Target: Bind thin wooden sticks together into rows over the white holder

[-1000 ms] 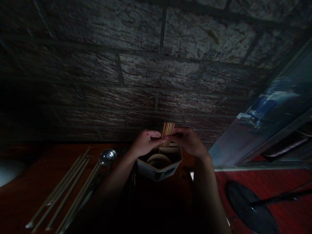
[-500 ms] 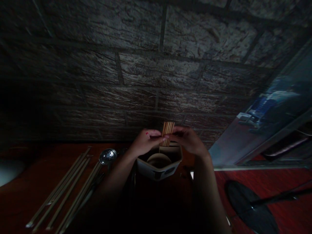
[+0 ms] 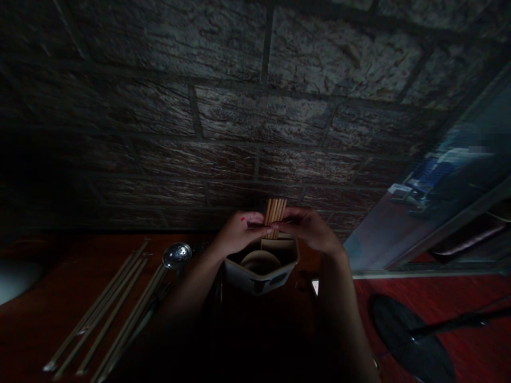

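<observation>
"Where is our bundle of slim tan wooden sticks (image 3: 275, 210)?"
"We find left hand (image 3: 240, 233) and right hand (image 3: 310, 230) equally near, fingers pinching it; axis roughly twelve-to-six, at twelve o'clock of the pale angular plastic-looking caddy (image 3: 241, 278)."

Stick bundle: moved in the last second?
No, no clear shift either way: judged against the stone wall behind, the stick bundle stays put, held by the left hand and right hand.

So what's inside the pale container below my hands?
Inside the container: a round, cup-like part, with a flat panel behind. The left hand and wooden sticks hide some of the back; the bottom is too dark.
</observation>
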### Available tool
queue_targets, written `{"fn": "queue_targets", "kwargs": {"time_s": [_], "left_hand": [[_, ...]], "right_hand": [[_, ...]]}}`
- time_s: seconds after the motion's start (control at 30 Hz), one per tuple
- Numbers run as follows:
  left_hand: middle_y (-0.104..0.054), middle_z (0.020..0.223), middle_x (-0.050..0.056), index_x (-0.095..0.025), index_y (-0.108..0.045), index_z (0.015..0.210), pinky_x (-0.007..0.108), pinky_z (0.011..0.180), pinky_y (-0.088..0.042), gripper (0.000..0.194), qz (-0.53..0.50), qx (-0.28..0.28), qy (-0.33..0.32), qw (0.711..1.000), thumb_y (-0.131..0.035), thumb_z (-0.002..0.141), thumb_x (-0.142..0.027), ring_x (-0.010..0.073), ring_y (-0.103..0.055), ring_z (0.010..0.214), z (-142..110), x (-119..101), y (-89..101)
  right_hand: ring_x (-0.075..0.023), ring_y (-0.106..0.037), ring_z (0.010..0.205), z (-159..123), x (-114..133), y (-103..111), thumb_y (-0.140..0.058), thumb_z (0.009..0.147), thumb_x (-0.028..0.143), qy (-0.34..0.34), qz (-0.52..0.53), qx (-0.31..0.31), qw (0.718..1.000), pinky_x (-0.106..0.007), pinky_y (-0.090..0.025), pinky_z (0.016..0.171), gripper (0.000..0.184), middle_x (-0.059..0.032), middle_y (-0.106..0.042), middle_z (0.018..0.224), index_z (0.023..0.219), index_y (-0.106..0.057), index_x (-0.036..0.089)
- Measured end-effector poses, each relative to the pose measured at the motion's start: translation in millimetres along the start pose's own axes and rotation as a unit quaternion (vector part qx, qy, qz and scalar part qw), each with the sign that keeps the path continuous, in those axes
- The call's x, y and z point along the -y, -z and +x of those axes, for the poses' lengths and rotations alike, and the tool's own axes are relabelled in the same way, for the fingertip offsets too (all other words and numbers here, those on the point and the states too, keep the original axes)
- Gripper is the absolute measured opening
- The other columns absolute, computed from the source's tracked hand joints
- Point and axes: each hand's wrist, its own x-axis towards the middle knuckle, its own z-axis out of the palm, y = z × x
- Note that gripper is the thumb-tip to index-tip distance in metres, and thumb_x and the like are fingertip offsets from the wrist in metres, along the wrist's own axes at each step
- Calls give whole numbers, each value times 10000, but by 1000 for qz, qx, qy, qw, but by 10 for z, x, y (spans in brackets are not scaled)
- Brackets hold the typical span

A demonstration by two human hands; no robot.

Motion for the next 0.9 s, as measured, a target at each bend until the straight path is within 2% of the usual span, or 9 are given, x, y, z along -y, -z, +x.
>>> {"fn": "queue_targets", "kwargs": {"time_s": [0.27, 0.63, 0.9], "left_hand": [[-755, 947, 76, -146, -685, 965, 311, 827, -543, 246, -5, -4, 3, 1000, -725, 764, -281, 200, -709, 907, 5, 55, 2], [-756, 908, 73, -140, -705, 872, 313, 834, -542, 195, 16, -23, -17, 999, -723, 775, -308, 201, -709, 880, -2, 52, -20], [-751, 881, 55, -148, -699, 850, 289, 815, -535, 185, 23, -23, -20, 999, -709, 788, -322, 194, -702, 874, -4, 35, -33]], "right_hand": [[-154, -685, 873, -23, 8, 15, -782, 725, 330, -6, 12, 15, 1000, -330, -536, 883, 219, -20, -742, 943, 910, -739, 222], [-158, -682, 872, -10, -11, 18, -767, 743, 359, 4, 12, 8, 1000, -314, -524, 872, 234, -27, -742, 932, 911, -737, 199], [-138, -673, 851, -5, -20, 20, -753, 764, 302, 5, -3, 5, 1000, -303, -518, 863, 138, 0, -740, 911, 888, -746, 241]]}}
